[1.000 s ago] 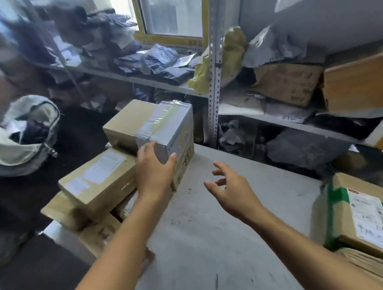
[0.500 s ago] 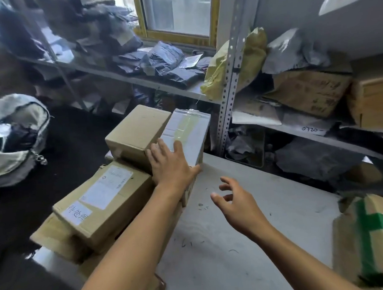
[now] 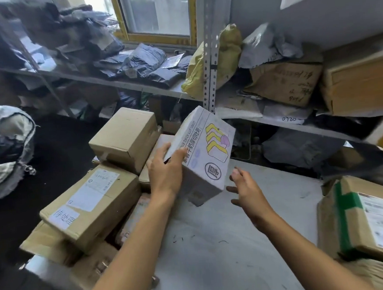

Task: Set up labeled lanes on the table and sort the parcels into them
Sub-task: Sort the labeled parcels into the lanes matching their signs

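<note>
Left hand gripping tilted white printed box above tabletop, right hand open just beside, brown parcels stacked left.

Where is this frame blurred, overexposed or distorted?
Head view: the window is blown out by daylight; the shelf post bows from wide-angle distortion; the far-left bag and right shelf edge smear; the printed box in the left hand stays legible.

Stacked cardboard boxes crowd the tabletop's left edge. A tilted printed box is raised over the far middle. Another taped box sits at the right edge. Shelves stand behind.
</note>
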The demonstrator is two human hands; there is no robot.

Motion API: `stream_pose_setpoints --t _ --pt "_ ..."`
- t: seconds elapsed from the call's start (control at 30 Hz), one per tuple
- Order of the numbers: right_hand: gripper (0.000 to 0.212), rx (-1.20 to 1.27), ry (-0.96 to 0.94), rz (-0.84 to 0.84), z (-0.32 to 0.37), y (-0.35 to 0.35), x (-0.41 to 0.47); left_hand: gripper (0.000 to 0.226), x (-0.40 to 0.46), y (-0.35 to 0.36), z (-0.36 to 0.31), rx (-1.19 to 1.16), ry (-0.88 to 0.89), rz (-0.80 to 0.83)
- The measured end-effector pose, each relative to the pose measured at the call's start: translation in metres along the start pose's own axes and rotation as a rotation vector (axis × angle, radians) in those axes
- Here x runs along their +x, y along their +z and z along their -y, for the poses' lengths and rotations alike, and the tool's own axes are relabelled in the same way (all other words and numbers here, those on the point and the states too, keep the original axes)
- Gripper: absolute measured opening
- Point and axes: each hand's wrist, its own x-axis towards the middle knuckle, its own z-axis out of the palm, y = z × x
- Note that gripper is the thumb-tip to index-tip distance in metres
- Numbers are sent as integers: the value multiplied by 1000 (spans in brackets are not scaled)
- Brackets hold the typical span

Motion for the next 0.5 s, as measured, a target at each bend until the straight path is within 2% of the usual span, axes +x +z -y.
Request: stream_pose_setpoints --t 0.1,0.17,0.23,0.33,0.43,0.5 --pt "73 220 93 80 -3 -26 -13 62 -37 18 5 -327 -213 87" --pt "62 316 122 95 -8 -46 -23 48 -63 31 7 -457 -382 144" --pt "68 398 116 89 -16 -67 -31 37 -87 48 10 -531 -478 204" --pt "81 564 122 54 -26 -99 -44 39 -123 77 8 -594 -519 258" --pt "66 578 97 6 -27 -132 -62 41 -155 101 3 -551 -520 284" --pt "52 553 63 -81 -29 -157 -76 32 -174 115 3 -429 -412 288"
